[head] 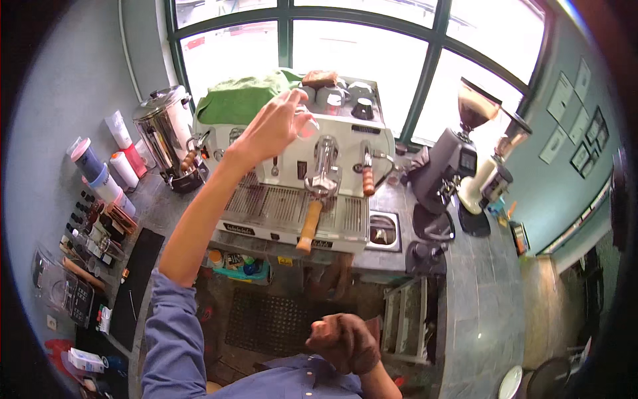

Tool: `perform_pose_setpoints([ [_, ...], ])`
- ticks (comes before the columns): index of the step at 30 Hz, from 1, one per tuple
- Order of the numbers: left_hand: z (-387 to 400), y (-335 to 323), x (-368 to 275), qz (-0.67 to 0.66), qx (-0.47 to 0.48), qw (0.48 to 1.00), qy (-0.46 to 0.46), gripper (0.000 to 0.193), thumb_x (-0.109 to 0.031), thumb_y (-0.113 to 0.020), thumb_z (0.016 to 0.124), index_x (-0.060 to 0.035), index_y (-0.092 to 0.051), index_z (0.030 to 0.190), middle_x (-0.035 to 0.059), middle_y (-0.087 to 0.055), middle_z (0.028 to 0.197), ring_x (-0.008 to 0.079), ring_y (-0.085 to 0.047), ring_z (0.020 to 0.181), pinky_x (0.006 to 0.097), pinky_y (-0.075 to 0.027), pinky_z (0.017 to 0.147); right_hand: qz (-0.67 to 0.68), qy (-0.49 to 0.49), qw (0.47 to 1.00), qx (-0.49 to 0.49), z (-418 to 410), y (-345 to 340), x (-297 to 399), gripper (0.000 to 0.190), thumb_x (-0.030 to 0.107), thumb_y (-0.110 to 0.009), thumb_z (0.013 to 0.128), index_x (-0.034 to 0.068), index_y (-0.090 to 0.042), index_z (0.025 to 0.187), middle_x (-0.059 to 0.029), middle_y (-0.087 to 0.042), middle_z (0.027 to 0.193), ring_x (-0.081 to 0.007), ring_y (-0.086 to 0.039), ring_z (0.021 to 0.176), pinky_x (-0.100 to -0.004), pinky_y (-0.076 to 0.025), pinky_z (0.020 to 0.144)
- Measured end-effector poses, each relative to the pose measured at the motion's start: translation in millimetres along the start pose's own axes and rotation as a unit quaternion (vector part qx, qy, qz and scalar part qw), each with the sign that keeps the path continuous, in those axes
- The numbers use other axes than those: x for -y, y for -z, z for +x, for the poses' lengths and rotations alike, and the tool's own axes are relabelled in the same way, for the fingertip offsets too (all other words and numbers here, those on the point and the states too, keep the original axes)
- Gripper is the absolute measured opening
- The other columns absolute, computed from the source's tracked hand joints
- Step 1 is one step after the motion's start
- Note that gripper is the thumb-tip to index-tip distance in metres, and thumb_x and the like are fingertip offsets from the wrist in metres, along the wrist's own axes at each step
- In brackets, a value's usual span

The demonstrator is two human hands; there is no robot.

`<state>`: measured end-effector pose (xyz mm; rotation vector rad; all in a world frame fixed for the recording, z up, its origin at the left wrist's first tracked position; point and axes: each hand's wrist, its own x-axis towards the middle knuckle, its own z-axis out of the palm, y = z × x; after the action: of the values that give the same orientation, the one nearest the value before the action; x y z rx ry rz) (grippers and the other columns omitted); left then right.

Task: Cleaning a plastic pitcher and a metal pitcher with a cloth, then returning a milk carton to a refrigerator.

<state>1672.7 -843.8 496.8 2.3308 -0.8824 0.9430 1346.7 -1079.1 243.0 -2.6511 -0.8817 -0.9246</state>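
My left hand (276,122) is raised in front of the espresso machine (289,164), near its top, with a small clear glass (308,127) in its fingers. Low and close to my shirt, my right hand (377,375) is mostly covered by a bunched brown cloth (349,339). Between the hands, a portafilter with a wooden handle (309,227) sits in the machine's group head (325,149). Beneath it runs a slotted drip tray (269,204). Upturned cups (331,97), a green towel (239,97) and a folded brown cloth (320,78) rest on top of the machine.
A steam wand with a wooden grip (368,180) hangs at the machine's right. Farther right stand a dark coffee grinder (443,164) and a white one (481,184). A metal urn (167,134), stacked cups (102,177) and bottles (94,219) line the left.
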Motion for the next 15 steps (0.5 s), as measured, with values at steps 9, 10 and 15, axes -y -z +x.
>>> perform_pose_setpoints([
  [9,127.6,-77.6,85.7,-0.059,0.189,0.949,0.243,0.031,-0.012,-0.069,0.095,0.0082,-0.062,0.118,0.0214,-0.076,0.103,0.0257,-0.076,0.087,0.0373,-0.057,0.082,0.799,-0.256,0.463,0.285,96.6,11.0,-137.2,0.021,0.011,-0.053,0.097,0.015,-0.054,0.077,0.0044,-0.046,0.072,-0.0104,-0.046,0.062,-0.0230,-0.041,0.061],
  [10,132.0,-88.0,87.8,-0.058,0.172,0.954,0.239,0.031,-0.014,-0.074,0.090,0.0067,-0.068,0.113,0.0214,-0.075,0.104,0.0271,-0.075,0.095,0.0384,-0.057,0.083,0.833,-0.213,0.417,0.296,102.7,4.6,-151.9,0.022,0.013,-0.054,0.098,0.014,-0.052,0.076,0.0032,-0.046,0.073,-0.0118,-0.046,0.062,-0.0247,-0.041,0.061],
  [15,125.5,-105.0,104.6,-0.004,0.183,0.955,0.232,0.031,-0.018,-0.078,0.086,0.0007,-0.073,0.110,0.0180,-0.076,0.101,0.0281,-0.073,0.094,0.0388,-0.057,0.084,0.894,-0.037,0.375,0.242,142.4,-7.1,-188.6,0.027,0.014,-0.056,0.099,0.013,-0.048,0.074,0.0000,-0.047,0.075,-0.0160,-0.046,0.064,-0.0300,-0.041,0.063],
])
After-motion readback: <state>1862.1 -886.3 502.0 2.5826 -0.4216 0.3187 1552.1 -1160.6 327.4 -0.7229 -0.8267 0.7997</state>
